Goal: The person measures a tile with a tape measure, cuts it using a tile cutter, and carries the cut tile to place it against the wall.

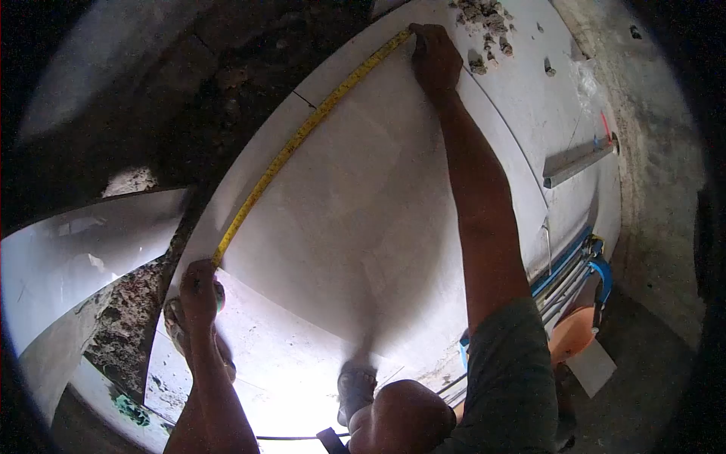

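Observation:
A yellow tape measure (299, 136) stretches diagonally across a large pale slab (363, 189), following its upper-left side. My left hand (199, 291) is closed at the tape's lower end, near the slab's left edge. The tape's case is mostly hidden behind these fingers. At the far end, my right hand (436, 60) pinches the tape close to the slab's far edge, with the arm reaching straight out. Between the two hands the blade lies along the surface. A dark joint line runs on the slab just right of my right hand.
Crumbled lumps (488, 23) lie beyond my right hand. On the right are a metal square tube (578, 163), blue-handled tools (563, 265), an orange bowl (573, 333) and a pale square piece (592, 368). My foot (355, 390) rests at the bottom. Another pale sheet (83, 253) is at left.

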{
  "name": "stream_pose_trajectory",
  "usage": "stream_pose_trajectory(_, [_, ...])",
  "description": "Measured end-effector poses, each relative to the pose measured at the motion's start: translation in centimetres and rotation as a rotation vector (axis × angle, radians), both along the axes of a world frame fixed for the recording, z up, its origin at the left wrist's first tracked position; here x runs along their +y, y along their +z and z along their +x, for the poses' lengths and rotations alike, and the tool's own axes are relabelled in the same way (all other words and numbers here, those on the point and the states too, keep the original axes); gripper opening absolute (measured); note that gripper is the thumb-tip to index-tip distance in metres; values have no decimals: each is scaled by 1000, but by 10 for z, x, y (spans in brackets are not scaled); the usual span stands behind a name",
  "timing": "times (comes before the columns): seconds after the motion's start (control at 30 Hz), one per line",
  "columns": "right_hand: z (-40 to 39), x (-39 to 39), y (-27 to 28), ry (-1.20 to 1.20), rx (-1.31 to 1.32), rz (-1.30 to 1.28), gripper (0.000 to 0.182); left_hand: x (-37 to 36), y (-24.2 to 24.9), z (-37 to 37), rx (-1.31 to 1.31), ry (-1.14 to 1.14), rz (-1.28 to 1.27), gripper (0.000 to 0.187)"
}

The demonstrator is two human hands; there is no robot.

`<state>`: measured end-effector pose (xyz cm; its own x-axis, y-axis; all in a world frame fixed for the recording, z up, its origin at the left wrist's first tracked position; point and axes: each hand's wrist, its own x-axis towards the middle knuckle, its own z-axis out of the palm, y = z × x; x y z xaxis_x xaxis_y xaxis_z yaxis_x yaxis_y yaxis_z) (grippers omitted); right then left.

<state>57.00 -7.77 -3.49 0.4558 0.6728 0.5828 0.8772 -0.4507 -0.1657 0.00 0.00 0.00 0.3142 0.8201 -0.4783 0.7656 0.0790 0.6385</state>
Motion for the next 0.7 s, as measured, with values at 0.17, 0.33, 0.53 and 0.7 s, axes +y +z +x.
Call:
stream_pose_trajectory(0.17, [-12, -11, 14, -86, -24, 184, 27, -26, -1, -3, -155, -84, 119, 16])
stream_pose_trajectory(0.33, [-31, -83, 12, -249, 91, 254, 21, -93, 25, -16, -12, -118, -147, 12])
stream_pose_trajectory(0.53, [-40, -168, 10, -425, 263, 549, 17, -152, 37, 3, -271, -371, -450, 7])
stream_pose_trajectory(0.7, [-46, -319, 32, -622, 15, 130, 18, -166, 47, 36, -46, -596, -770, 16])
